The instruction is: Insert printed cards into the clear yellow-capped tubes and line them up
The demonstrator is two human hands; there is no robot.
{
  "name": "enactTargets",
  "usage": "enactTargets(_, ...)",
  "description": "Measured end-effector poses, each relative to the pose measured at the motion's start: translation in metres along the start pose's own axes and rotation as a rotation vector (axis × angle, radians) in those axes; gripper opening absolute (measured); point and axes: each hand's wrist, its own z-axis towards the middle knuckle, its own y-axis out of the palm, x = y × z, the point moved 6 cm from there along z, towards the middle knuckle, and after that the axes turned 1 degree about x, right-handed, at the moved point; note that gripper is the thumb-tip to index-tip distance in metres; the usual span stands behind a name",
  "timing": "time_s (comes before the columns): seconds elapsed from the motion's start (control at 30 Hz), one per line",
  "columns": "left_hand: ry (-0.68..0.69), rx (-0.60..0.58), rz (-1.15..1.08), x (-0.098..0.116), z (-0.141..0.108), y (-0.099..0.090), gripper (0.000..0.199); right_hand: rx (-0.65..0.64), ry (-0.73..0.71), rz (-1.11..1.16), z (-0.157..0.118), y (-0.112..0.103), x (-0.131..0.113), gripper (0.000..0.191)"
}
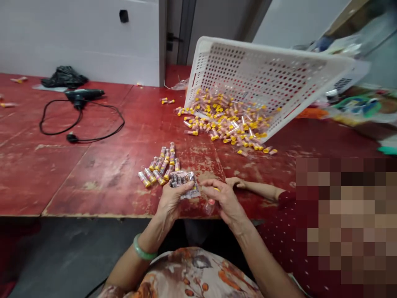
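Note:
My left hand grips a clear plastic packet with several dark-looking small tubes inside. My right hand pinches a small clear vial with a yellow end showing above my fingers. Just beyond my hands lies a loose group of yellow-capped tubes on the red worktable. Farther off, a large heap of similar tubes spills from under a tilted white perforated plastic basket. A co-worker's hand rests near my right hand.
A maroon-sleeved co-worker sits at the right, blurred. A black corded hand tool and a black plastic bag lie at the table's far left. Cluttered bags stand at the far right. The table's front edge runs below my hands.

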Motion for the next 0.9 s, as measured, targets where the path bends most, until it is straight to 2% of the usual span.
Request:
enactTargets(0.13,-0.028,-0.014,0.020,-0.010,-0.023,-0.009,0.041,0.054,0.042,-0.094,-0.022,0.004,0.020,0.032)
enactTargets(0.3,-0.069,-0.024,-0.012,-0.015,-0.036,-0.008,0.038,0.054,0.022,-0.167,-0.022,-0.001,0.015,0.028)
enactTargets(0.53,-0.084,-0.066,0.062,-0.021,-0.028,-0.006,0.042,0.071,-0.052,-0.271,-0.017,-0.009,0.009,0.013)
enactTargets(0.7,-0.098,0.019,0.171,-0.023,-0.012,-0.015,0.043,0.088,-0.121,-0.337,-0.009,-0.010,0.006,0.009)
enactTargets(0.9,-0.048,0.030,0.152,-0.019,-0.017,-0.019,0.043,-0.023,-0.134,-0.356,-0.025,0.000,-0.002,0.017)
